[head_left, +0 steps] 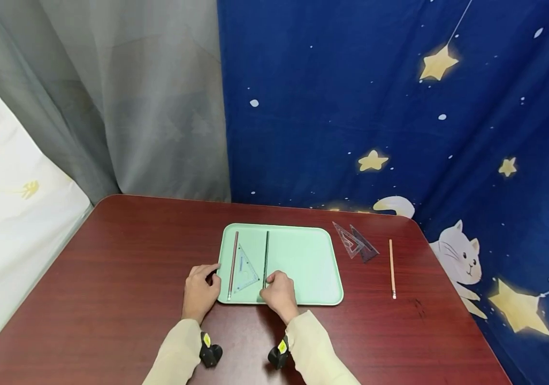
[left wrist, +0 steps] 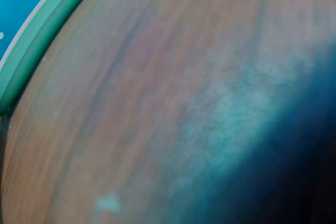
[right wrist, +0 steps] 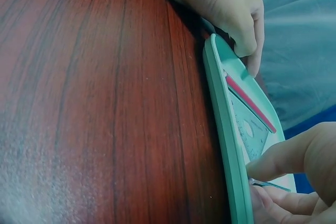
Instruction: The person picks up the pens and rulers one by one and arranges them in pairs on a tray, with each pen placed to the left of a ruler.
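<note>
A pale green tray (head_left: 303,262) lies on the table. My left hand (head_left: 200,291) holds its left rim, the thumb and fingertips right at the edge. Between the thumb and fingers of my right hand (head_left: 280,293) is the near end of a dark pencil (head_left: 266,254), which lies lengthwise across the tray. The right wrist view shows this pinch (right wrist: 294,171) close to the near rim. A red pencil (head_left: 233,262) and a clear set square (head_left: 246,271) lie in the tray's left part, the set square between the two pencils. In the left wrist view only the tray's rim (left wrist: 47,30) shows, not the hand.
Right of the tray, two clear set squares (head_left: 348,240) overlap on the brown table (head_left: 135,267). Farther right lies a tan pencil (head_left: 392,270). A grey curtain (head_left: 168,107) and a blue star-patterned curtain (head_left: 303,133) hang behind the table.
</note>
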`<action>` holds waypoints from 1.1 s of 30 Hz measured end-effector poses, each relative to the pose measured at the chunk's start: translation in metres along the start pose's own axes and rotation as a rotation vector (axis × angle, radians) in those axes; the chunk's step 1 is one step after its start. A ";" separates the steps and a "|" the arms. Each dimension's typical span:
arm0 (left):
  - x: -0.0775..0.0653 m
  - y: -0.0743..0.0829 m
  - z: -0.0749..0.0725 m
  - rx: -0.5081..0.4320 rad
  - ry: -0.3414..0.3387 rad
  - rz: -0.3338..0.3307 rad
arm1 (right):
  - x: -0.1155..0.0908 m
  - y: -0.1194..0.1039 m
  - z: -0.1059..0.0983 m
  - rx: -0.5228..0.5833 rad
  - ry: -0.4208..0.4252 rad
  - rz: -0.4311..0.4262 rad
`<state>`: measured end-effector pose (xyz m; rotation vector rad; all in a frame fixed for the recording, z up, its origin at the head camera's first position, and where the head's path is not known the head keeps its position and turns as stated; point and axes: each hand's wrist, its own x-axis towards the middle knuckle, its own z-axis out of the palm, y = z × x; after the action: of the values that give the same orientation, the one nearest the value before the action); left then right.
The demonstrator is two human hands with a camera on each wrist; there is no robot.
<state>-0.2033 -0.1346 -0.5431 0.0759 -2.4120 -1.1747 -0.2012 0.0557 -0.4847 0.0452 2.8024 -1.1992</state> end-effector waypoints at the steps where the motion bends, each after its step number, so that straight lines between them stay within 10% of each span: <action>1: 0.000 0.000 0.000 0.000 0.000 0.001 | 0.000 0.000 0.000 0.004 -0.003 -0.001; 33: -0.001 0.004 0.001 0.015 0.008 -0.005 | 0.010 0.031 -0.053 0.066 0.095 -0.042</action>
<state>-0.2018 -0.1314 -0.5410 0.0911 -2.4146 -1.1566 -0.2129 0.1155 -0.4715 0.0491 2.8580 -1.3326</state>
